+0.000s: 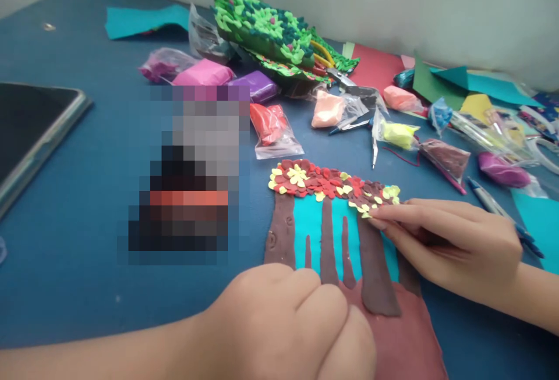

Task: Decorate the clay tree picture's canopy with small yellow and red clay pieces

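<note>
A clay picture (408, 333) lies on the blue table, with brown tree trunks (379, 275) over a turquoise ground and a reddish-brown lower part. Red, brown and yellow clay petals (325, 181) crowd its upper edge. My right hand (463, 246) comes in from the right, thumb and forefinger pinched at a yellow clay petal (365, 210) on the lower right of the flowers. Curled into a fist, my left hand (292, 322) covers the picture's lower left; its fingertips and anything inside them are hidden.
A phone or tablet (30, 135) lies at the left. Behind the picture are bagged clay lumps, including red (271, 127), peach (327, 109) and yellow (398, 134). Pens (502, 214), coloured paper (378, 71) and a green leafy clay piece (262, 25) lie farther around. A blurred patch hides something left of centre.
</note>
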